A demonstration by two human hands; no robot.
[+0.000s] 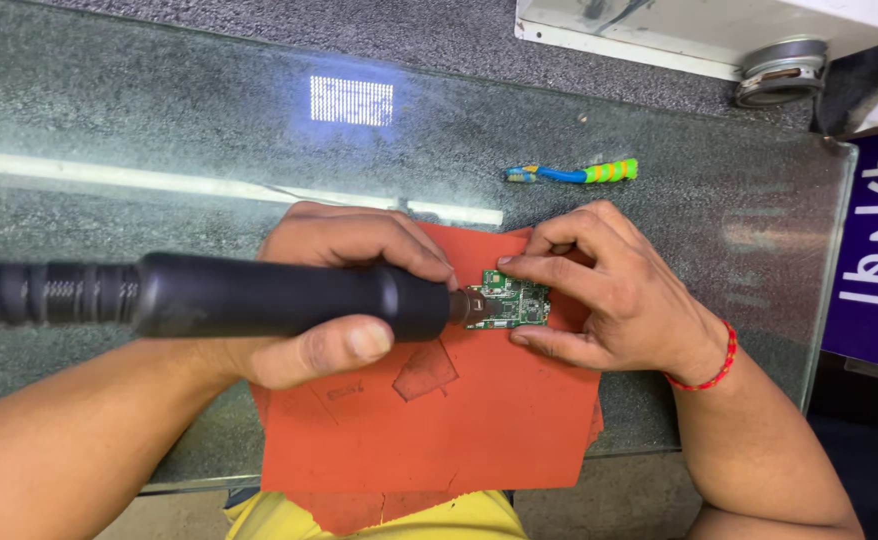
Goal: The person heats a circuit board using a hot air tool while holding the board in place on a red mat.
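Left hand: the left hand is wrapped around a thick black hot-air tool, fingers curled over the top and thumb pressed along the underside, holding it level with its metal tip pointing right
Hot-air tool: its ribbed black hose runs off the left edge of the view; the nozzle end sits right at the left edge of the circuit board, touching or just short of it, I cannot tell which
Right hand: the right hand is narrowed to a pinch on the small green circuit board, index finger on its upper edge and thumb at its lower right corner, holding it flat
Circuit board: lies on the upper right part of an orange mat, between the two hands
Orange mat: spread on the glass worktop, its near edge hanging past the worktop's front; cut marks show on its middle
Wrist: a red thread band circles the right wrist
Toothbrush: a blue, green and yellow toothbrush lies on the worktop beyond the right hand, well apart from the board
Far corner: a small round speaker sits beside a white casing past the worktop's far edge
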